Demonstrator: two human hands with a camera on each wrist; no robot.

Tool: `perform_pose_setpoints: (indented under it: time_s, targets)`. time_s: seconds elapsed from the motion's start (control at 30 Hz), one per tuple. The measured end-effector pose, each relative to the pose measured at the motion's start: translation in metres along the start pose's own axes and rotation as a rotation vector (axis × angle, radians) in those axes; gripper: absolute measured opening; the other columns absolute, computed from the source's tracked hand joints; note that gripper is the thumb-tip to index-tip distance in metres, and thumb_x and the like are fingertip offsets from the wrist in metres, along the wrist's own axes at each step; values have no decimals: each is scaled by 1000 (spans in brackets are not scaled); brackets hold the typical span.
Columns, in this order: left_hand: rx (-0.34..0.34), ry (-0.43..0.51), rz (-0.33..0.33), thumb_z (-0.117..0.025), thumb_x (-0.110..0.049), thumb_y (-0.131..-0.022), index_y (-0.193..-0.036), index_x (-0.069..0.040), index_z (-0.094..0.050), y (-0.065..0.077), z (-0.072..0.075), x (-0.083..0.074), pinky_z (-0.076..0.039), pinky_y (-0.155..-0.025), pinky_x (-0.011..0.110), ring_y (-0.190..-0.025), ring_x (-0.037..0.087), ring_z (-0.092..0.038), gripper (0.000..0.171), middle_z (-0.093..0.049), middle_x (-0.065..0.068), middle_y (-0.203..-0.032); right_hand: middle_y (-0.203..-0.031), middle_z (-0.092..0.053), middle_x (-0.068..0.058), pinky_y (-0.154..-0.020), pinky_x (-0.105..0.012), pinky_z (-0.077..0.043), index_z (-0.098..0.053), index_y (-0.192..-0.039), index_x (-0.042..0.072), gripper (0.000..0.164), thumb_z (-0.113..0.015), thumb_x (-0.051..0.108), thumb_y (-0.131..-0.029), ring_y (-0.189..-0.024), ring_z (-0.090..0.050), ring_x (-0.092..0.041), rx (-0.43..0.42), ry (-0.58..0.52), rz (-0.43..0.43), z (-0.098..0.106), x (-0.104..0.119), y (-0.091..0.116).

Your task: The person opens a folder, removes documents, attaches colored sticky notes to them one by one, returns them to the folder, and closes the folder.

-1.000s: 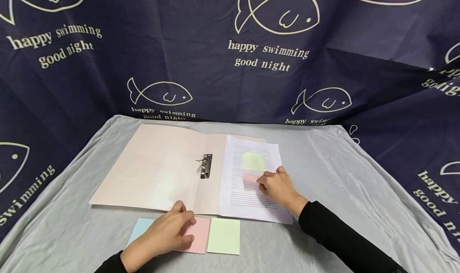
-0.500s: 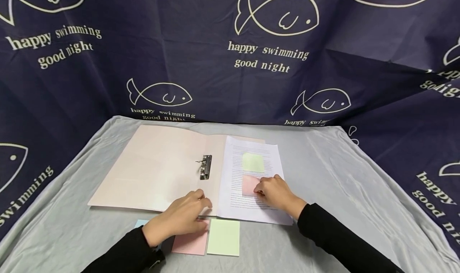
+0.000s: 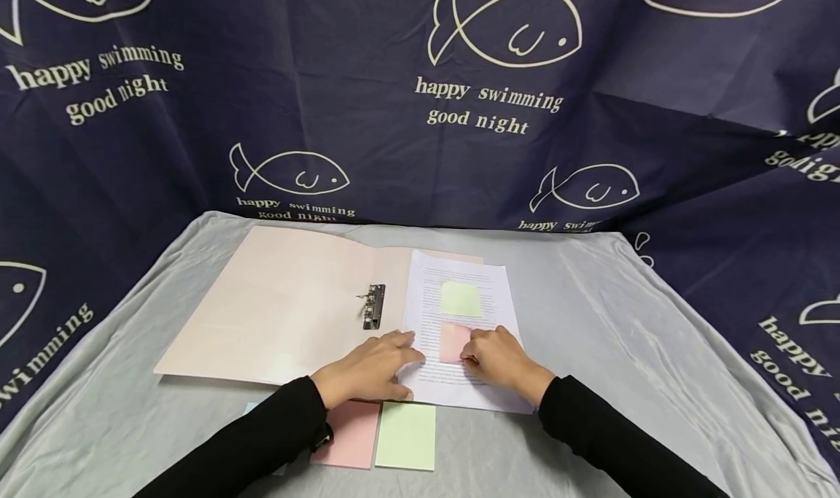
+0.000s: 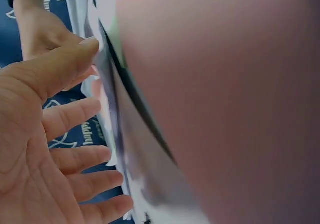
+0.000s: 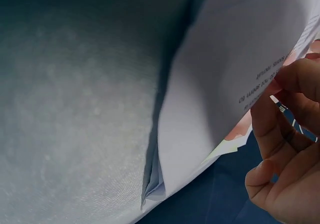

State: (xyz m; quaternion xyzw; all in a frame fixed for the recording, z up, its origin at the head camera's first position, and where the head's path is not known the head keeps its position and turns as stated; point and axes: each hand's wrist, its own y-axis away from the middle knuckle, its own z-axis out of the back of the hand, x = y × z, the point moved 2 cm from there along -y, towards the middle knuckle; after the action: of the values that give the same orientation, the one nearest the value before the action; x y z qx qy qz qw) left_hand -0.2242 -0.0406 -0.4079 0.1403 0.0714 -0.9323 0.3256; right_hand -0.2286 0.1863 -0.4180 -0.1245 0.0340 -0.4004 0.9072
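On the right half of an open pale pink folder (image 3: 275, 301) lies a stack of printed paper (image 3: 494, 275). My right hand (image 3: 502, 356) pinches the right edge of a pink sticky note (image 3: 451, 341) placed midway down the top sheet. Just above it sits a light green sticky note (image 3: 461, 298). Fingers spread, my left hand (image 3: 367, 367) is over the lower left edge of the paper, left of the pink note. In the left wrist view that hand (image 4: 60, 134) shows its palm and holds nothing. The right wrist view has the right hand (image 5: 292, 129) with thumb and finger together at the note.
A black metal clip (image 3: 374, 307) is fixed near the folder's spine. In front of the folder lie a pink sticky pad (image 3: 351, 440), a green pad (image 3: 405, 436) and a blue pad (image 3: 249, 407), mostly hidden by the left sleeve. A dark fish-print cloth (image 3: 367, 119) hangs behind.
My left hand has moved from the pink pad up and right to the paper. The right hand has shifted slightly down, and the pink note now shows lower and fuller beneath the green one.
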Motion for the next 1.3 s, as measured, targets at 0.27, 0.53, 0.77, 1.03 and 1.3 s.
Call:
perform_pose_setpoints:
  time_s: [0.27,0.53,0.77,1.03,1.3]
  targets:
    - [34,58,38,-75,-28,-75,-117,-11,-65,-4,-5,6,-38,-92,51,-125,30,-39,46,-47,20,-132,-61,-43,13,-51,-25,-29,-67,-65,18,13,-73,16,-76,-54,-40,-2,19,-59,-37,1,0,0]
    - [89,91,66,-77,-26,-74,-118,-12,-64,-5,-4,6,-35,-96,48,-127,30,-37,48,-46,20,-134,-89,-57,-1,-67,-31,-46,-68,-83,12,13,-72,4,-75,-80,-56,-15,47,-82,32,-2,4,-9]
    - [165,90,69,-74,-26,-78,-126,-14,-58,-3,0,7,-29,-101,48,-131,29,-32,52,-40,16,-140,-141,-38,-17,-104,-43,-26,-43,-136,-3,52,-56,-5,-86,-132,-31,-30,274,-185,97,-6,7,-16]
    - [222,39,50,-68,-33,-83,-136,-22,-50,0,2,11,-28,-101,51,-134,29,-26,56,-32,15,-145,-144,-34,-18,-104,-46,-25,-41,-136,-5,43,-48,7,-96,-132,-29,-32,325,-195,83,-9,5,-17]
    - [233,9,33,-67,-36,-84,-136,-24,-49,0,1,14,-27,-102,49,-134,29,-26,57,-31,15,-146,-144,-34,-18,-104,-45,-25,-41,-136,-6,45,-51,4,-94,-132,-30,-31,317,-195,96,-12,3,-18]
